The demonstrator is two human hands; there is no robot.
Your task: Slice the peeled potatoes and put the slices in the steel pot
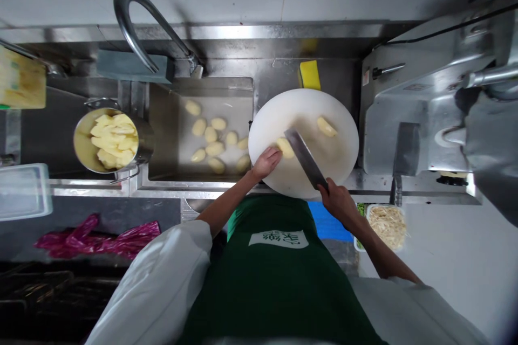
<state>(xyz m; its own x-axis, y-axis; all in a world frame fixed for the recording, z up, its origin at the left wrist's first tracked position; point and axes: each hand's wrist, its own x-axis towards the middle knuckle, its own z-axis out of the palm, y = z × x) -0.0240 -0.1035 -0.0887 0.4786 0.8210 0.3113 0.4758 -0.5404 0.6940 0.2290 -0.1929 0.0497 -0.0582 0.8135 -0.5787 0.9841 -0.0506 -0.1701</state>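
On a round white cutting board, my left hand is closed with its fingertips on a peeled potato. My right hand is wrapped round the handle of a cleaver. Its blade slants up and left across the board, its edge side close against the potato. I cannot tell whether the blade touches or has entered the potato. A cut piece of potato lies apart on the board's right side.
Left of the board, a sink of water holds several peeled potatoes. Farther left stands a metal pot of cut potato pieces, near a curved faucet. A yellow sponge sits behind the board; a metal machine stands right, with another cleaver.
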